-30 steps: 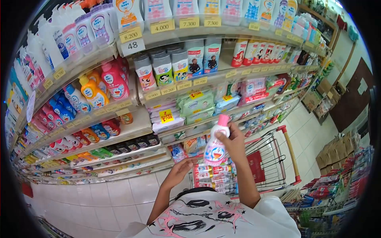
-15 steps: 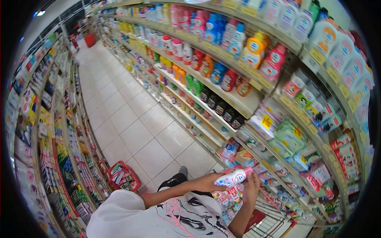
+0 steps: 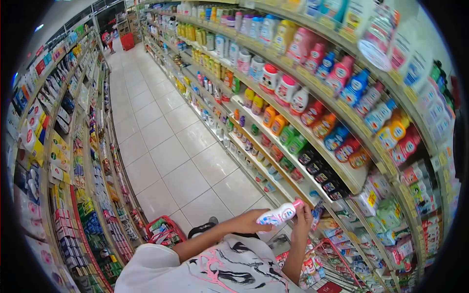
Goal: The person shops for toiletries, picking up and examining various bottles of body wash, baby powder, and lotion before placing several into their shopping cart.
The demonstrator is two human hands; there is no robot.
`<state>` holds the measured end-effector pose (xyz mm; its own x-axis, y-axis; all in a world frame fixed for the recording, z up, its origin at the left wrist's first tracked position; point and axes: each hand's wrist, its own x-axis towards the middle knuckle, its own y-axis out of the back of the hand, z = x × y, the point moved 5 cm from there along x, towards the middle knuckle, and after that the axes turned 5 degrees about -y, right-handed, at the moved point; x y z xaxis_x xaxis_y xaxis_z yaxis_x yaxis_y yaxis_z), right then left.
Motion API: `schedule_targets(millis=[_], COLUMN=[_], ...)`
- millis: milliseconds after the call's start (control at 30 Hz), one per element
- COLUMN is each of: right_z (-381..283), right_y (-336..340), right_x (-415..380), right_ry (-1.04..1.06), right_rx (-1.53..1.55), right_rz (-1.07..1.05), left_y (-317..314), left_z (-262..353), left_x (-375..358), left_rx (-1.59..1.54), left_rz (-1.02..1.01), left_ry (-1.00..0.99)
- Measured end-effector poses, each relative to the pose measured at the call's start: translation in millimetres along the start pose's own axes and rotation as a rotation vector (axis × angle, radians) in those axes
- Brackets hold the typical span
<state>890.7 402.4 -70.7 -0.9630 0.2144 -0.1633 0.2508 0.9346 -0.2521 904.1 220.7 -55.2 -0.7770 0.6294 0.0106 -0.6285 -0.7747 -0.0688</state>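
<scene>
A white bottle with a pink cap and a blue-and-pink label [image 3: 277, 215] lies tilted between my two hands, in front of my chest. My left hand [image 3: 248, 222] is closed around its lower end. At the cap end, my right hand [image 3: 302, 216] has its fingers closed on the pink cap. The label's small print is too blurred to read. Below my hands, a wire shopping cart [image 3: 337, 263] with a red edge holds several colourful packs, partly hidden by my right forearm.
Shelves of bottles [image 3: 312, 115] run along the right side, with wrapped packs on the lower ones near me. More stocked shelves [image 3: 73, 161] line the left. A red basket [image 3: 166, 229] filled with goods sits on the tiled floor [image 3: 176, 156]. A person [image 3: 107, 42] stands far down the aisle.
My view has turned toward the right-hand shelves and aisle, so shelves and basket appear shifted. Both hands keep hold of the bottle, which sits slightly further left and higher in view.
</scene>
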Motion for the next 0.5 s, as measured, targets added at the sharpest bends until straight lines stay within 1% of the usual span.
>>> schedule_targets(millis=[33, 67, 133, 167, 200, 233, 267, 300, 333, 367, 400, 467, 500], right_z=[9, 4, 15, 25, 34, 38, 38, 42, 47, 52, 50, 47, 45], right_y=[-23, -57, -100, -117, -138, -157, -173, -192, -210, -224, -236, -265, -279], right_x=[11, 13, 29, 36, 43, 49, 55, 57, 59, 65, 73, 84, 93], right_ry=[-0.005, -0.028, -0.018, -0.014, -0.009, 0.002, 0.025, -0.013, -0.053, -0.092, -0.081, -0.112, -0.112], right_rx=[-0.025, 0.028, -0.092, -0.071, -0.094, -0.122, -0.112, -0.074, -0.036, 0.032, 0.038, 0.152, 0.144], right_rz=[-0.027, 0.003, -0.137, -0.122, -0.177, -0.231, -0.22, -0.237, -0.259, -0.25, -0.248, -0.36, -0.397], left_y=[27, 52, 99, 118, 134, 150, 162, 172, 182, 193, 203, 221, 233], left_z=[5, 9, 14, 24, 33, 30, 26, 22, 22, 19, 17, 19, 23], left_x=[-8, -16, -35, -45, -55, -64, -71, -75, -78, -81, -84, -90, -91], left_rx=[0.035, 0.075, 0.182, 0.13, 0.082, 0.041, -0.001, -0.148, -0.136, -0.213, -0.293, -0.328, -0.378], left_rz=[0.032, 0.055, 0.111, 0.148, 0.183, 0.195, 0.213, 0.205, 0.196, 0.227, 0.259, 0.26, 0.317], left_ry=[-0.014, -0.016, 0.067, 0.112, 0.151, 0.193, 0.228, 0.189, 0.179, 0.225, 0.272, 0.28, 0.24])
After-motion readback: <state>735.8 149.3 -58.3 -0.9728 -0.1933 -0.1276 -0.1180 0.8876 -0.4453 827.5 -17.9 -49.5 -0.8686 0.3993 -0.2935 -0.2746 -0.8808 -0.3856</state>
